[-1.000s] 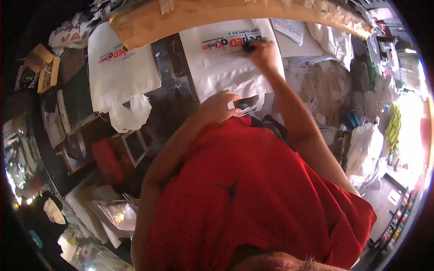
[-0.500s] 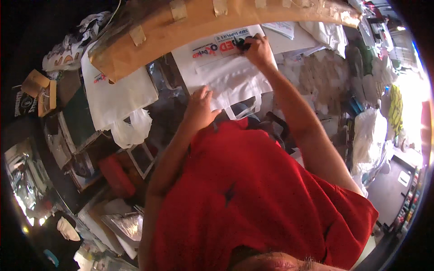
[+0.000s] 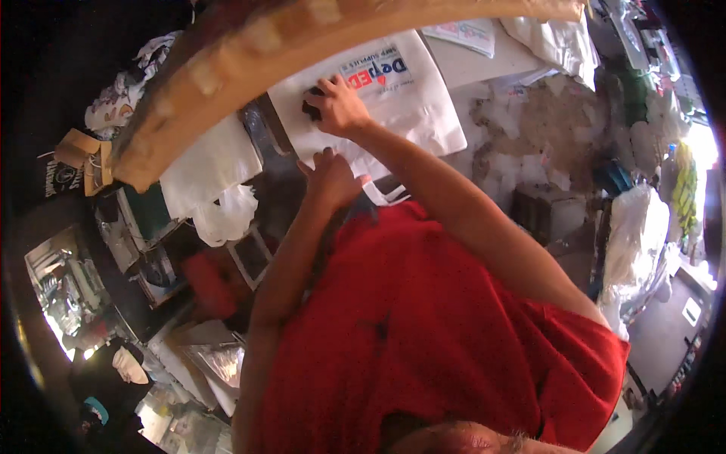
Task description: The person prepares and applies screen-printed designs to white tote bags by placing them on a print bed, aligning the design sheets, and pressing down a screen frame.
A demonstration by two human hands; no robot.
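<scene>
Your right hand (image 3: pixel 340 106) closes on a small dark block (image 3: pixel 311 104), pressing the white bag (image 3: pixel 393 113) at twelve o'clock. Left hand (image 3: pixel 331 178) lies flat (fingers spread) pinning it. Bag looks thin, limp; hold its edges.

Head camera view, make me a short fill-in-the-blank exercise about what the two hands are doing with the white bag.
1. The right hand grips a small ____ object on the white bag.
2. The left hand lies flat on the bag's ____ edge, the one closest to the person.
3. The person's shirt is ____.
4. To the left of the bag lies a knotted ____ plastic bag.

Missing words: dark; near; red; white
</scene>
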